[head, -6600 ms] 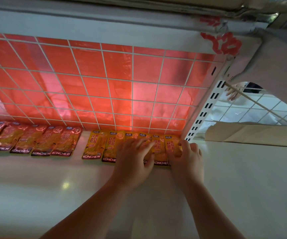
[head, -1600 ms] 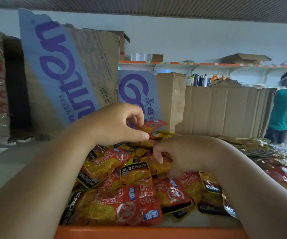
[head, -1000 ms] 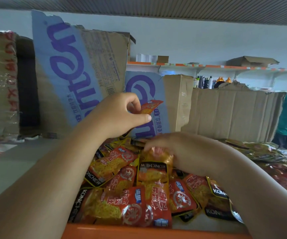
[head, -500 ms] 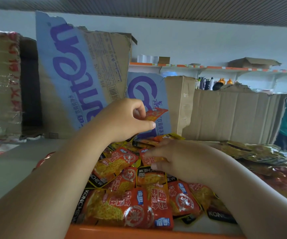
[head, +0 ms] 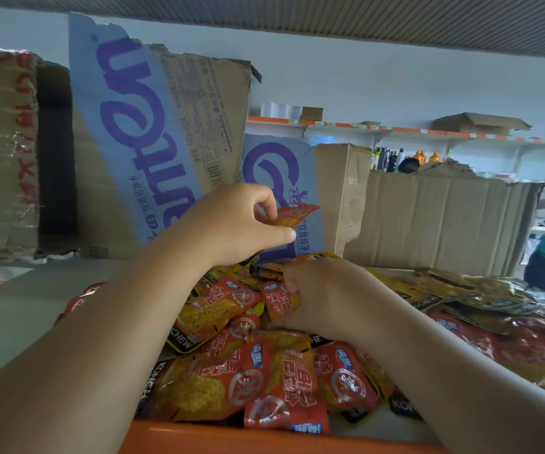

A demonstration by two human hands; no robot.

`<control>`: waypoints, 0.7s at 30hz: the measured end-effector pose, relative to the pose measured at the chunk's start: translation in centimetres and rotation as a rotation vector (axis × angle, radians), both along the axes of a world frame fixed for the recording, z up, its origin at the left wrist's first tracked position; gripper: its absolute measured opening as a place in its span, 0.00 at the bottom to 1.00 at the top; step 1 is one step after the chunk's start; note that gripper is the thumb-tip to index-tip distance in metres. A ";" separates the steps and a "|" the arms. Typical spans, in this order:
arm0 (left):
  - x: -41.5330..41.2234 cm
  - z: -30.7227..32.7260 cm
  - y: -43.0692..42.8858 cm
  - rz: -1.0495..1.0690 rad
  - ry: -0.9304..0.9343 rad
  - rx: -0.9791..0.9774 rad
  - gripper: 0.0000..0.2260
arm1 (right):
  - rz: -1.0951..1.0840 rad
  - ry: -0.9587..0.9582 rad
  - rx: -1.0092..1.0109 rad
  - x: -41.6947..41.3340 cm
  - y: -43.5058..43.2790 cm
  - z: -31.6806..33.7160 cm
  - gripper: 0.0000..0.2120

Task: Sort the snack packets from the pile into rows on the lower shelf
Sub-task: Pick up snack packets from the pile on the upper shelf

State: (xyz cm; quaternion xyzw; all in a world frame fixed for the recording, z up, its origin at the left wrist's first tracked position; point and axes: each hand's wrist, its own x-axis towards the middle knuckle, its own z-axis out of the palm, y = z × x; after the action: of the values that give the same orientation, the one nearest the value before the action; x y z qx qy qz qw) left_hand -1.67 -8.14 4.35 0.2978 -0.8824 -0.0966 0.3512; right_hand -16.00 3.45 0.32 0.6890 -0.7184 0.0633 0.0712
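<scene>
Red packet (head: 279,301) on the pile (head: 248,381) is now pinched by the right hand (head: 323,290), which held a yellow one a second ago; left hand (head: 232,224) keeps a second packet (head: 297,216) pinched aloft. Light, crinkly, slick film, likely: take a sealed edge, not the puffed middle. Cardboard boxes (head: 153,142) stand behind.
</scene>
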 end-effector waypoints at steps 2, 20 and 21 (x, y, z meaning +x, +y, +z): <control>0.0 0.0 0.0 0.002 -0.002 -0.001 0.15 | 0.023 -0.021 -0.037 0.0 0.1 -0.3 0.20; 0.6 0.0 -0.1 0.083 0.032 -0.051 0.18 | 0.061 -0.401 -0.261 -3.5 2.3 2.4 0.14; 0.6 0.2 0.1 0.088 0.048 -0.074 0.18 | 0.068 -0.420 -0.289 -3.5 2.5 2.6 0.14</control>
State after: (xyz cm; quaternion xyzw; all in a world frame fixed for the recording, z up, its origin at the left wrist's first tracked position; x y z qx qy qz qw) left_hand -1.06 -8.01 4.51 0.3207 -0.8628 -0.0556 0.3869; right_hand -19.50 5.92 2.94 0.6670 -0.6775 0.3096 0.0160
